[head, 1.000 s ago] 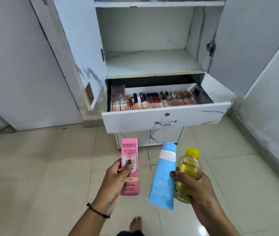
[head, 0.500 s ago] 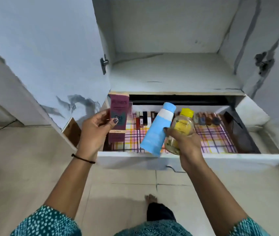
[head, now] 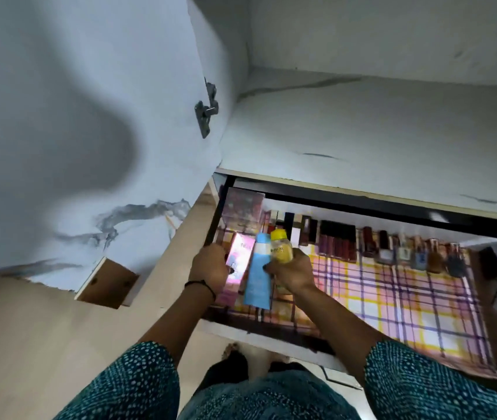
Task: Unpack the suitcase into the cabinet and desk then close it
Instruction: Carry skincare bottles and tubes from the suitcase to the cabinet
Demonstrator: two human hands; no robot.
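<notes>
1. the white cabinet point(head: 392, 31) fills the far side of the view. its left door point(head: 74, 101) stands open, with a dark shadow across it.
2. a pale tiled floor point(head: 29, 344) shows at the near left, below the door.
3. the bare white shelf point(head: 377, 131) sits just above the drawer and has grey streaks on it.
4. the drawer point(head: 271, 339) is pulled out toward the person, and a pink, yellow and purple checked liner point(head: 407, 298) covers its bottom.
5. a row of lipsticks and small bottles point(head: 338, 244) stands along the far edge of the drawer, running from left to right.
6. a clear box point(head: 242, 212) stands in the far left corner of the drawer, just left of that row.
7. the left hand point(head: 209, 266) is over the left part of the drawer, its fingers curled round a tall pink box point(head: 238, 268).
8. the right hand point(head: 292, 271) is just right of it and grips two things together. one is a blue tube point(head: 257, 277) with a white band. the other is a small yellow bottle point(head: 282, 248) with a yellow cap.
9. the pink box, tube and bottle are side by side with their tops tilted toward the far side. i cannot tell whether their lower ends touch the liner.
10. a metal hinge point(head: 206, 112) sits on the door's inner edge.
11. a thin black band point(head: 200, 284) circles the left wrist.
</notes>
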